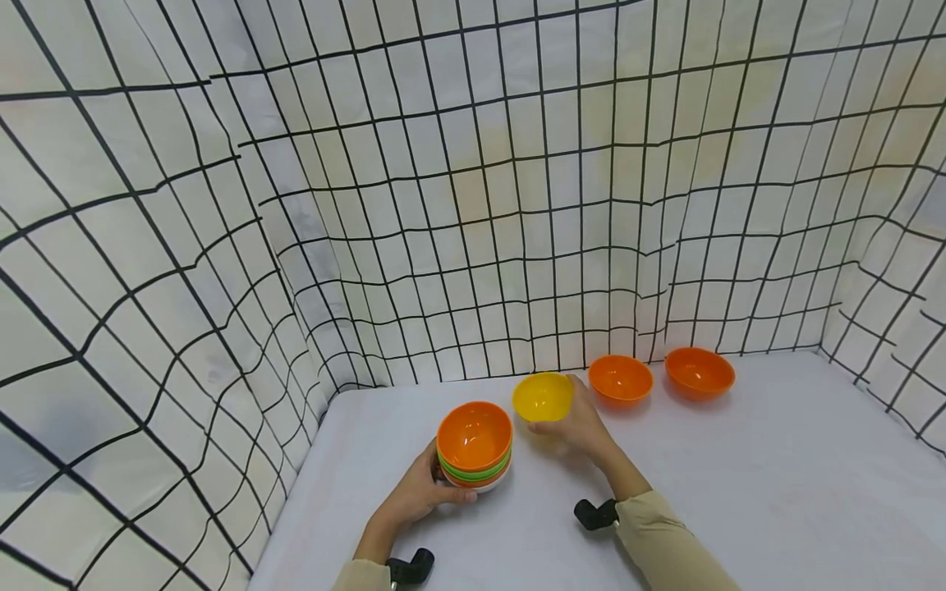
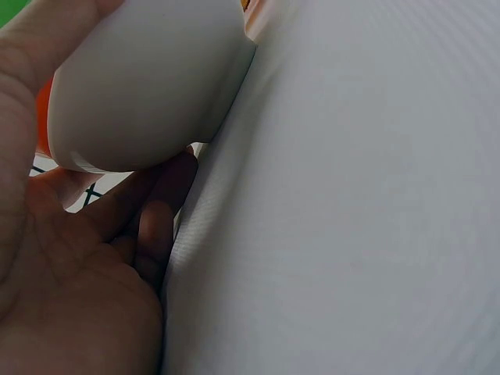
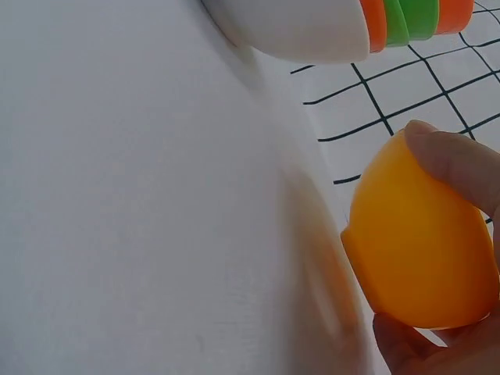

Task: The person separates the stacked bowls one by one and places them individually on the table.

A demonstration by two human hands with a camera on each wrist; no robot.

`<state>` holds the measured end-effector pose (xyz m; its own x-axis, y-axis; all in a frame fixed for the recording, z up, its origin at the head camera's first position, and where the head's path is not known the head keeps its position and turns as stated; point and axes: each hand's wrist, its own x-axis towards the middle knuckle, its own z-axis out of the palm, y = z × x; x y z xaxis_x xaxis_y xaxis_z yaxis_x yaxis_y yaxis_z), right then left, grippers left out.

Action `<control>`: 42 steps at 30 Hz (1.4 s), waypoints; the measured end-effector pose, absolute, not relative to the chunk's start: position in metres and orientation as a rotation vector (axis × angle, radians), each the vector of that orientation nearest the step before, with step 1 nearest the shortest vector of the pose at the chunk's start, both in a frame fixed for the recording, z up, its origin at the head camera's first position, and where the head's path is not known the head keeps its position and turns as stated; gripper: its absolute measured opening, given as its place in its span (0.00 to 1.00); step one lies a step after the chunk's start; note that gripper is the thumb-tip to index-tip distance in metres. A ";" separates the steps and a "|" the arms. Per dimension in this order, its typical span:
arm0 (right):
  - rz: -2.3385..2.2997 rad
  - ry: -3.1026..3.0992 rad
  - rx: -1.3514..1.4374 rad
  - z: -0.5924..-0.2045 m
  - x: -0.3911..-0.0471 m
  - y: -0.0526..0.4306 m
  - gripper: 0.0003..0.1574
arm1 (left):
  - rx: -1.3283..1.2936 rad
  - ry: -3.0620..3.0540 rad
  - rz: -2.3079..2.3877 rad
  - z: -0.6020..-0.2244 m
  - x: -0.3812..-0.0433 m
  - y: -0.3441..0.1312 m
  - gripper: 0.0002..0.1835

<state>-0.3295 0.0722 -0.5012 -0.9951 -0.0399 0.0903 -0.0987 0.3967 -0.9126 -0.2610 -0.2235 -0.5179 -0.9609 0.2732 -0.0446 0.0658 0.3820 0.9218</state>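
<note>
A stack of nested bowls stands on the white table, with an orange bowl (image 1: 475, 437) on top, green (image 1: 480, 476) and orange rims under it, and a white bowl (image 2: 148, 86) at the bottom. My left hand (image 1: 423, 492) holds this stack from its left side, thumb toward the front and the other fingers behind. To the right of the stack, a yellow bowl (image 1: 542, 397) is in my right hand (image 1: 582, 423), pinched between thumb and fingers at its right side. In the right wrist view its base is tilted toward the table, above an orange-tinted shadow.
Two more orange bowls stand along the back of the table, one (image 1: 621, 381) just right of my right hand and the other (image 1: 699, 374) farther right. White cloth walls (image 1: 473, 205) with a black grid enclose the table (image 1: 783, 492) at the back and sides.
</note>
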 end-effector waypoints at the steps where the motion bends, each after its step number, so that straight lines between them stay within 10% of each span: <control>1: 1.693 -2.589 0.128 -0.502 -0.330 0.073 0.70 | 0.304 2.448 1.618 -0.518 -0.261 -0.223 0.55; 42: 1.737 -2.651 -0.176 -0.516 -0.354 0.067 0.73 | 0.327 2.451 1.611 -0.518 -0.261 -0.225 0.55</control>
<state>-0.3544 0.0669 -0.5156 -0.9933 0.0747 -0.0876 0.1102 0.3951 -0.9120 -0.2607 -0.2245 -0.5180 -0.9576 0.2857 -0.0377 0.0786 0.3850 0.9195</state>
